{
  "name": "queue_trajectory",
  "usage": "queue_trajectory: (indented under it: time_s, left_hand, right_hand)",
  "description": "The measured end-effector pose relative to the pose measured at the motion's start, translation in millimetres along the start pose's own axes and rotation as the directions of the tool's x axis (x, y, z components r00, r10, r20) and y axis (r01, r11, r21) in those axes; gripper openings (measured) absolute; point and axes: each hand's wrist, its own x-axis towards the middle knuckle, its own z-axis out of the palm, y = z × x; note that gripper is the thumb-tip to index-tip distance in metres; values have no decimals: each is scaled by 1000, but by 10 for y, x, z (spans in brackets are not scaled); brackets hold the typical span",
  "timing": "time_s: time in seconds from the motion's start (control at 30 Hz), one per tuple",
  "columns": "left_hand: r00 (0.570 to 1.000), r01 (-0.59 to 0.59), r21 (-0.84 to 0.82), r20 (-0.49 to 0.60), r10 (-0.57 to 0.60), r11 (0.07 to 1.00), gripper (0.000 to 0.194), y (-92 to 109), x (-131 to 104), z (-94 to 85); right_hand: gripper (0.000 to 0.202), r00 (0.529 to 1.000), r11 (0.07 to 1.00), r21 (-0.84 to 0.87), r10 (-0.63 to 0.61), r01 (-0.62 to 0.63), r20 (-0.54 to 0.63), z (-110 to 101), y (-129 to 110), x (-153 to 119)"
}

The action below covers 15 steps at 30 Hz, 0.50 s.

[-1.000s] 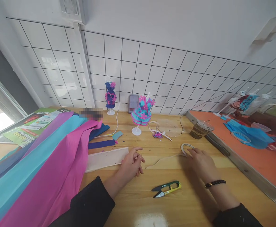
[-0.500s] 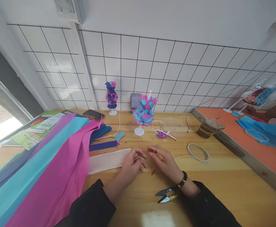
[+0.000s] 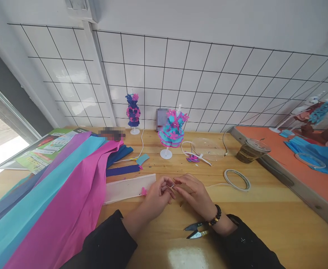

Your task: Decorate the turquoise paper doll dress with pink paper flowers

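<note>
My left hand [image 3: 158, 194] is above the middle of the wooden table, its fingers curled and closed around something too small to make out. My right hand [image 3: 194, 191] meets it from the right, thumb and fingers pinched together at the left fingertips. Left of my left hand lies a white strip [image 3: 124, 188] with a small pink piece [image 3: 144, 191] on its edge. Black-handled snips [image 3: 198, 231] rest beneath my right wrist. Tape on a ring [image 3: 237, 180] lies to the right, a thin strand running from it toward my right hand.
Long pink crepe paper [image 3: 76, 194] and turquoise paper [image 3: 48, 186] cover the left side. Behind stand a turquoise-pink dress form [image 3: 171, 130] and a blue-pink one [image 3: 133, 112]. A plastic cup [image 3: 252, 150] stands right, near an orange surface [image 3: 264, 140].
My hands have come together, the right fingertips now meeting the left ones. The small pink piece on the white strip now shows beside my left hand. The view has shifted slightly.
</note>
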Motion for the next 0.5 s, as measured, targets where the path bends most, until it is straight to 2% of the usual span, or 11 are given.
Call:
queue_trajectory:
  time_s: [0.3, 0.5]
  left_hand:
    - [999, -4, -9, 53, 4, 1000, 20, -7, -19, -6]
    - [999, -3, 25, 32, 2, 1000, 26, 25, -23, 4]
  right_hand:
    - [17, 1000, 1000, -16, -9, 9, -26, -15, -50, 19]
    - [19, 999, 1000, -22, -20, 19, -41, 3, -25, 13]
